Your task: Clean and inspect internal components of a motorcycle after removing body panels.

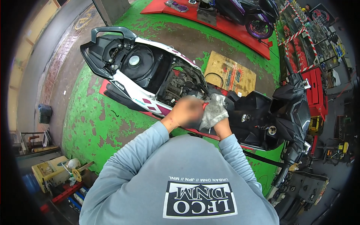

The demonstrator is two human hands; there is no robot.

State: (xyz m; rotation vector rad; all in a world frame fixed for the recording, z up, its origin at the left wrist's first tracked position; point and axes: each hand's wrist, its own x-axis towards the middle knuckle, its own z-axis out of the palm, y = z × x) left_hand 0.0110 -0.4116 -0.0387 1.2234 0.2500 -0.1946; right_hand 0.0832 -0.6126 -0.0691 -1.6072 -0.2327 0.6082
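Observation:
A grey, stained rag (214,111) drapes over my right hand (223,128), whose fingers close round it and are mostly hidden beneath. Beside it on the left is my left hand (183,112); a blur covers its fingers, so their grip does not show. A small red piece (205,106) peeks out between the left hand and the rag; its kind is hidden. Both hands are over the middle of a scooter (150,41) with white and maroon side panels. Its seat is off, baring the black storage bucket (138,65) and the engine bay (183,84).
The scooter's handlebar (294,90) is at the right. Beyond the scooter, a cardboard sheet (232,71) with a thin black belt loop (214,78) lies on the green floor (86,123). Another motorcycle (247,15) stands on a red platform (210,22). Tools crowd the lower left.

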